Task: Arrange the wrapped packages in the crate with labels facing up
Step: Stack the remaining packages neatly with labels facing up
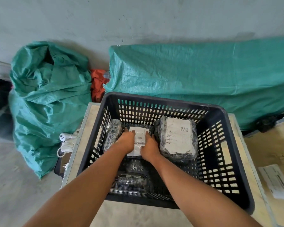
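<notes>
A black slotted plastic crate [233, 145] stands on a pale wooden box. Inside, my left hand [126, 141] and my right hand [149, 147] grip the two sides of a small black wrapped package [139, 136] whose white label faces up, at the crate's middle back. To its right lies a larger wrapped package [177, 138], label up. A narrow wrapped package [112, 133] leans by the left wall with no label showing. Another wrapped package [129, 182] lies at the crate's near side between my forearms, its label not visible.
Two green woven sacks [46, 99] [195, 74] lie against the grey wall behind the crate, an orange cloth [97, 84] between them. White corded devices [66, 141] lie left of the wooden box [82, 145]. A paper sheet [277, 181] rests on another box at right.
</notes>
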